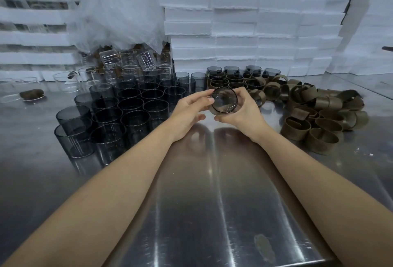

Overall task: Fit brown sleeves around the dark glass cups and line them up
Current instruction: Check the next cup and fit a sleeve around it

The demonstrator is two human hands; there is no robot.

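Observation:
I hold one dark glass cup (223, 100) above the steel table, tipped so its open mouth faces me. My right hand (242, 111) grips its right side and underside. My left hand (189, 110) pinches its left rim with fingers and thumb. Whether a brown sleeve is on this cup is hidden by my hands. Bare dark cups (119, 115) stand packed in rows on the left. Sleeved cups (231, 78) stand in rows behind my hands. A heap of loose brown sleeves (319, 113) lies on the right.
The steel table (212, 203) stretches toward me. White foam boxes (255, 22) are stacked along the back. Clear glass beakers (127, 62) and crumpled plastic wrap (119, 11) sit at the back left. A brown lump lies in a shallow glass dish (32, 94) at far left.

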